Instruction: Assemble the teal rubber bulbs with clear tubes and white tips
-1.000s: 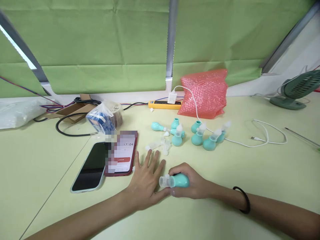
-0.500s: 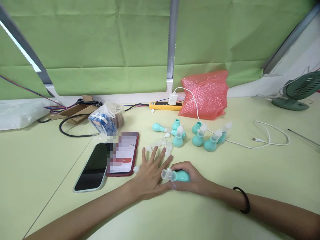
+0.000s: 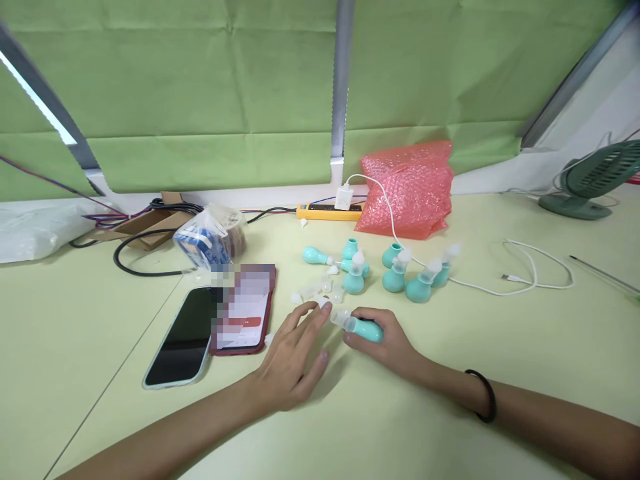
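My right hand (image 3: 387, 337) is closed around a teal bulb (image 3: 367, 330) with a clear tube piece (image 3: 342, 319) on its end, pointing left. To its left, my left hand (image 3: 295, 360) has its fingers apart, the fingertips touching or just over a small white tip (image 3: 324, 303); whether it is gripped I cannot tell. Several clear and white small parts (image 3: 327, 285) lie just beyond the fingers. Behind them stand teal bulbs with clear tops (image 3: 353, 281), and one bulb (image 3: 315, 255) lies on its side.
Two phones, one dark (image 3: 181, 337) and one red-cased (image 3: 271, 300), lie left of my left hand. Farther back are a plastic-wrapped bundle (image 3: 205, 239), a yellow power strip (image 3: 327, 213) and red bubble wrap (image 3: 407, 190). A white cable (image 3: 534, 267) and green fan (image 3: 575, 205) are right.
My left hand has lifted its spread fingers and bent them toward a small white tip. My right hand has moved slightly forward with the teal bulb, which is now tilted, away from my left thumb.
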A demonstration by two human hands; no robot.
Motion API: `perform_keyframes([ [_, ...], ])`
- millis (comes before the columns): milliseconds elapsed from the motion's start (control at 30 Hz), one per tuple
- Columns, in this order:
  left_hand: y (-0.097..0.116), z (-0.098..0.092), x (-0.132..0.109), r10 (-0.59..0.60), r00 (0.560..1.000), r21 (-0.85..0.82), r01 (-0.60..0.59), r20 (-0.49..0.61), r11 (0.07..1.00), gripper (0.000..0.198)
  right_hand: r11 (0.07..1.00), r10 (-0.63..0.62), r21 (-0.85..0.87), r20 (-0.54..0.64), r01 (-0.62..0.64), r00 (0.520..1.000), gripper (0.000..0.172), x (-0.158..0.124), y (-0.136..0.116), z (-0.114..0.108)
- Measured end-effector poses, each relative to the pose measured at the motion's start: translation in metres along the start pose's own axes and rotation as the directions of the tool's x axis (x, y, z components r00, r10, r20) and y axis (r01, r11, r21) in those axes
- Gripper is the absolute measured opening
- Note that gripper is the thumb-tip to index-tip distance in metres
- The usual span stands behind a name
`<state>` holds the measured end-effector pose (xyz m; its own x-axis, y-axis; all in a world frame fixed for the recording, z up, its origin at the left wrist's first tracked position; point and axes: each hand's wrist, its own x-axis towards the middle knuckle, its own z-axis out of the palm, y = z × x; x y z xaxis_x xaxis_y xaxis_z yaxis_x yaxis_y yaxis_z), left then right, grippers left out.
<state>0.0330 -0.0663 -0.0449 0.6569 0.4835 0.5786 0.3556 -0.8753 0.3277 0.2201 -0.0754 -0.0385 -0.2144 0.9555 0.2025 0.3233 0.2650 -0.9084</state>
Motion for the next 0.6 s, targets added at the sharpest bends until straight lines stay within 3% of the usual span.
perform_keyframes([
  [133,0.0000,-0.0012,0.0018,0.098,0.994,-0.053,-0.101,-0.049,0.994,0.051,1.000,0.009,-0.016,0.015,-0.009,1.000,0.016,0.0000,0.0005,0.0018],
  [600,-0.0015,-0.0009,0.0015,0.122,0.989,-0.130,-0.132,-0.083,0.983,0.042,0.994,-0.043,-0.097,0.037,0.047,0.998,0.011,-0.0020,0.0022,0.0027],
])
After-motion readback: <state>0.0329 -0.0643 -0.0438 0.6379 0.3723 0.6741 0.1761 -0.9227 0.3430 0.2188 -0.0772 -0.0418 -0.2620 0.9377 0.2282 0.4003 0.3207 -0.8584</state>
